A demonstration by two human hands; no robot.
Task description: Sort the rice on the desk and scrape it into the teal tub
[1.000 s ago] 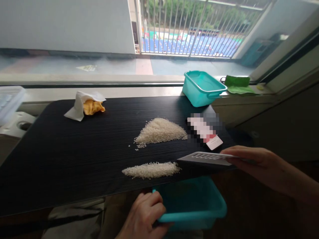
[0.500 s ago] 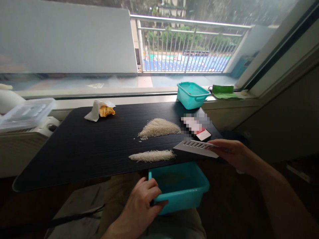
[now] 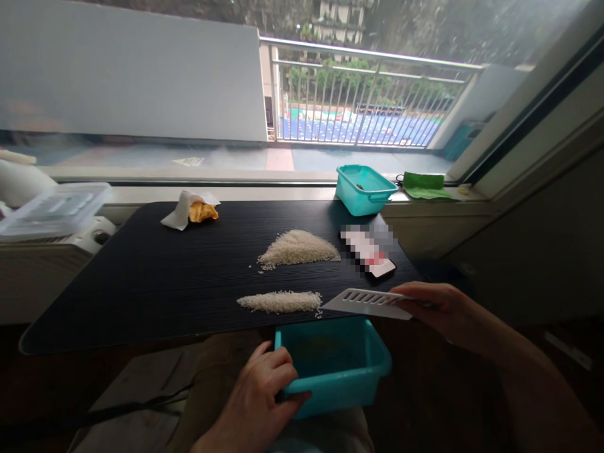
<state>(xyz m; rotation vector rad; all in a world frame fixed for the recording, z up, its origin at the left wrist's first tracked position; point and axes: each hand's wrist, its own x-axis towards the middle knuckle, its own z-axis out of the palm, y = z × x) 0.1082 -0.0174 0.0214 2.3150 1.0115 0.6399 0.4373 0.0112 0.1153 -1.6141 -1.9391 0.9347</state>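
My left hand (image 3: 262,384) is closed over the left rim of a turquoise plastic tub (image 3: 337,393), which sits just below the table's front edge. The inside of this tub is dark, so its contents are hard to make out. In my right hand (image 3: 436,308) is a thin white slotted plastic scraper (image 3: 365,304), held low over the tabletop near the front edge. Its left tip reaches the right end of a narrow strip of rice (image 3: 280,302). Behind that strip lies a larger heap of rice (image 3: 302,246).
A phone (image 3: 372,255), partly pixelated, lies at the right of the black table (image 3: 141,283). Behind it stands a second turquoise tub (image 3: 363,195). Green cloth (image 3: 425,185) rests on the sill. An orange item in white paper (image 3: 195,211) sits at back left.
The scraper has come nearer the front edge and leftward to the end of the rice strip. A few grains now lie scattered there. My left hand keeps its grip on the tub.
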